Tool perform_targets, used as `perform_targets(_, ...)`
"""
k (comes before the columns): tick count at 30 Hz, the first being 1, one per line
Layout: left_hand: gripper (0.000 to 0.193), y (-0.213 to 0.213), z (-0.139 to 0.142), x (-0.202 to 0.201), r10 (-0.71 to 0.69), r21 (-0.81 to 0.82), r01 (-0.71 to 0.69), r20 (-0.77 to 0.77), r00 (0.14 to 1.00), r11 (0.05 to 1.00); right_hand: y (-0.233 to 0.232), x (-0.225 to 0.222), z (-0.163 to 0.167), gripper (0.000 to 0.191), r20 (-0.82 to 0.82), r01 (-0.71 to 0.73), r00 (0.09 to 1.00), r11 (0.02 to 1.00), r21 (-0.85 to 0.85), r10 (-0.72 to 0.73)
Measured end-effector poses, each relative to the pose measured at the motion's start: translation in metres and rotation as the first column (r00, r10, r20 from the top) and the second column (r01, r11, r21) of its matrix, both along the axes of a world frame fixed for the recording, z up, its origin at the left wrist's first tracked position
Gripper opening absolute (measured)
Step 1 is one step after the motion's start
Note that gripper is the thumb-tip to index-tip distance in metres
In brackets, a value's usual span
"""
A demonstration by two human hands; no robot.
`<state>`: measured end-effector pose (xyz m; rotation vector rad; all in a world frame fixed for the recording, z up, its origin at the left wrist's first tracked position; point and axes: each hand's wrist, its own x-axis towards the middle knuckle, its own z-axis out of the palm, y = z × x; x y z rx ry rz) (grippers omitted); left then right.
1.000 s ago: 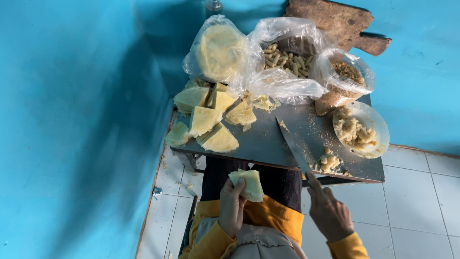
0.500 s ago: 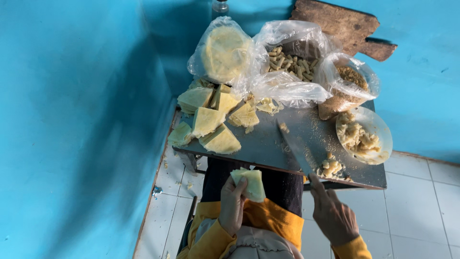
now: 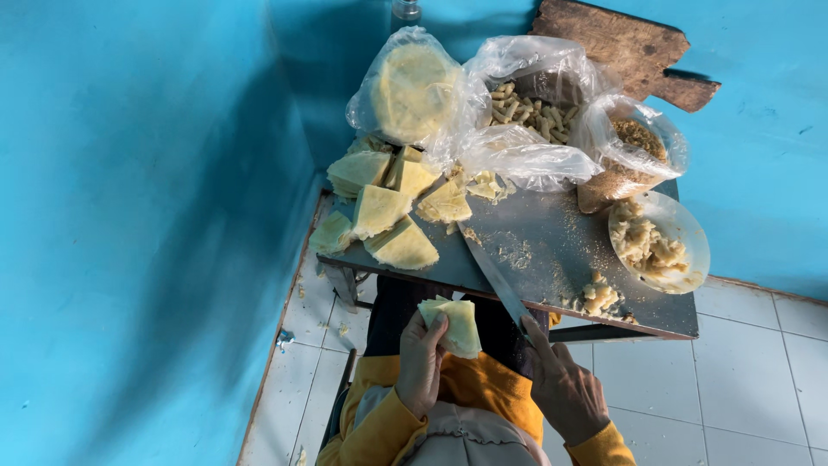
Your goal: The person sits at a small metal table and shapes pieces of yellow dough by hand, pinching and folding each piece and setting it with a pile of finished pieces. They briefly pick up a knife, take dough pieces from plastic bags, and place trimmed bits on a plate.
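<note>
Shifted only slightly from half a second ago: right hand [image 3: 565,393] now lower and closer to the body, knife [image 3: 493,274] still angled up across the table edge; left hand [image 3: 423,362] unmoved, still raised over the lap with its pale yellow wedge [image 3: 455,326].

Fingers of the left hand closed firmly around the wedge, thumb pressed on its near face, piece lifted clear of the table. Fingers of the right hand wrapped shut on the knife handle, forefinger stretched along the back of the blade, tip pointing up and away toward the cut pieces.

Just above the held wedge, across the table edge: a dark metal table [image 3: 552,250] dusted with crumbs. Up and to the left of the left hand's grip: a heap of cut yellow wedges [image 3: 379,211], several touching or overlapping. Well beyond that heap, against the blue wall [image 3: 129,216]: a round yellow block in a clear plastic bag [image 3: 412,91]. Beside it, more clear bags, one holding short pale sticks [image 3: 526,112], another holding brown crumbly bits [image 3: 638,142].

Up and to the right of the knife grip: a small pile of pale scraps [image 3: 597,296] near the table's front edge, and farther out a clear bowl [image 3: 681,246] with more pale pieces inside. Past the bags, leaning on the wall: a worn wooden board [image 3: 625,47].

Below both hands: yellow sleeves [image 3: 379,427] and white floor tiles [image 3: 750,380].
</note>
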<state>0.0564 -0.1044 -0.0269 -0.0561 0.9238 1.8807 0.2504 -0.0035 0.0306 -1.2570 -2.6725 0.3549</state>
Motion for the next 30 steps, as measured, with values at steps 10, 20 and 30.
perform_targets(10,0.025,0.000,-0.001,0.005,-0.026,-0.010,0.026,-0.005,1.000,1.000,0.038,0.019,0.002,0.050,-0.051,0.049,0.998,0.981,0.187,-0.040)
perform_targets(20,0.024,0.006,-0.001,0.004,-0.058,-0.067,0.058,0.005,0.998,0.996,0.010,0.043,-0.017,0.062,0.182,0.145,0.973,0.989,-0.014,-0.140)
perform_targets(30,0.027,0.008,-0.001,0.004,-0.068,-0.057,0.068,0.007,0.998,0.996,0.001,0.050,-0.015,0.057,0.091,0.143,0.986,0.988,-0.050,-0.138)
